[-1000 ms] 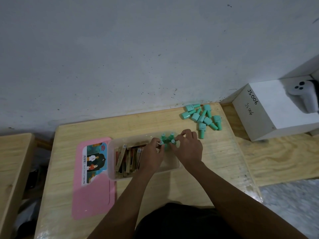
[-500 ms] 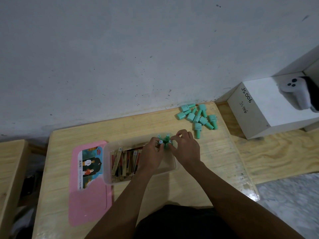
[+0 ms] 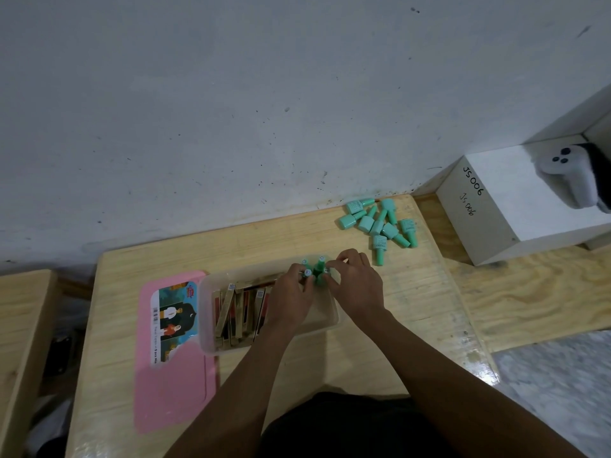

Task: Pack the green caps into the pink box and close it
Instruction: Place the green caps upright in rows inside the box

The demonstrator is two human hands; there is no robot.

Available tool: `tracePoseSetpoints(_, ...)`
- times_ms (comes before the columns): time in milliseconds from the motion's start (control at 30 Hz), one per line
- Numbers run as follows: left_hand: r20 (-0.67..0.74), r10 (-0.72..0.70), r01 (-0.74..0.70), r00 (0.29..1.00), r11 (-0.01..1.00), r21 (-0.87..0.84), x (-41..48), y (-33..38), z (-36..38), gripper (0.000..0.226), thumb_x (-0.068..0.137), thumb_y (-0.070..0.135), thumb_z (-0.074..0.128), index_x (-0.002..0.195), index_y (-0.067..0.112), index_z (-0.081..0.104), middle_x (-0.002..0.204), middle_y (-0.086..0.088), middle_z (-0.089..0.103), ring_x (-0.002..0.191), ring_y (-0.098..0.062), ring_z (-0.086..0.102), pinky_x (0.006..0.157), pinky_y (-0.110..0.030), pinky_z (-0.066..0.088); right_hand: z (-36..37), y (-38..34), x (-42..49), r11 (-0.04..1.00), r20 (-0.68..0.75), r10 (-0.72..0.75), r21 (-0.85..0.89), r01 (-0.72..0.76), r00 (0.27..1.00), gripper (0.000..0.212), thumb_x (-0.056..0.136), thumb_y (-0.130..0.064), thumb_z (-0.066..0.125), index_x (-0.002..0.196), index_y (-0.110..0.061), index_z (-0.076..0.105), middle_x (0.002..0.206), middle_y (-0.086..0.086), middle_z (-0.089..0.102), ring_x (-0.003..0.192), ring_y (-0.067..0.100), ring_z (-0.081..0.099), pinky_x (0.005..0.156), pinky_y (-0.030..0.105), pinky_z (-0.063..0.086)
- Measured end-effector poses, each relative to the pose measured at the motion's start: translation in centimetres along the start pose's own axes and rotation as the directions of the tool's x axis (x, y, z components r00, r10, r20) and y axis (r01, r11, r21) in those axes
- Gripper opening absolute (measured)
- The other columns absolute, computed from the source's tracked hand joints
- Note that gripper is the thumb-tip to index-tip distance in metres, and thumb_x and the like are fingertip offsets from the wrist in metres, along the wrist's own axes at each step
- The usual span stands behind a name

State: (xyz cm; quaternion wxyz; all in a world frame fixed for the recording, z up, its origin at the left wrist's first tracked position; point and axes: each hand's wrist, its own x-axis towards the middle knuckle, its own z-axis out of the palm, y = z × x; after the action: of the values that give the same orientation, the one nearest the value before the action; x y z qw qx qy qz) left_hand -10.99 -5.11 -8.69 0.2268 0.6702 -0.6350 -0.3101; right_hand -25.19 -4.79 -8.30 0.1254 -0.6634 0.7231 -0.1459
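Observation:
A clear plastic box (image 3: 211, 338) sits mid-table with its pink lid (image 3: 172, 391) lying flat to its left. Both hands meet over the box's far right corner. My left hand (image 3: 292, 297) and my right hand (image 3: 355, 285) pinch a small cluster of upright green caps (image 3: 318, 268) between their fingertips. Several more green caps (image 3: 380, 224) lie in a loose pile near the table's far right corner, clear of both hands.
Brown and red flat sticks (image 3: 239, 312) fill the box's left half. A white box marked JS006 (image 3: 515, 206) stands right of the table with a white controller (image 3: 568, 176) on it. The wall runs along the table's far edge. Another wooden surface (image 3: 20, 325) lies left.
The hands have stayed on the cluster of green caps at the box's corner, shifting only slightly. The view has tilted a little.

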Motion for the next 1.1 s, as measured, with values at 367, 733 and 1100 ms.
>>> tracePoseSetpoints(367,0.015,-0.053,0.053,0.998,0.999,0.006,0.0,0.6,-0.2,0.025,0.090,0.030,0.056,0.112,0.018,0.058,0.091,-0.001,0.070,0.068,-0.011,0.057,0.059,-0.025,0.044,-1.0,1.0,-0.3,0.997,-0.019,-0.032,0.074,0.033,0.999,0.028,0.087,-0.043,0.064,0.108,-0.026,0.071,0.110,-0.003,0.058,0.101,0.015,0.055,0.062,0.026,0.046)
tracePoseSetpoints(733,-0.114,0.095,-0.092,0.989,0.995,0.030,0.8,3.0,-1.1,0.015,0.089,0.038,0.056,0.095,0.024,0.059,0.074,0.007,0.060,0.065,-0.012,0.057,0.052,-0.023,0.035,-3.8,9.5,-0.8,0.879,0.129,0.421,0.185,-0.439,0.898,0.026,0.091,-0.046,0.056,0.110,-0.032,0.068,0.113,-0.005,0.063,0.092,0.010,0.060,0.072,0.030,0.051)
tracePoseSetpoints(1100,0.228,0.259,-0.288,0.939,0.953,0.100,9.6,11.0,4.8,0.027,0.088,0.040,0.055,0.105,0.021,0.063,0.095,0.000,0.064,0.088,-0.018,0.060,0.072,-0.030,0.048,-2.8,11.3,3.9,0.825,0.332,0.484,0.136,-0.549,0.810,0.040,0.086,-0.063,0.049,0.104,-0.032,0.067,0.094,-0.009,0.068,0.083,0.011,0.062,0.074,0.037,0.056)
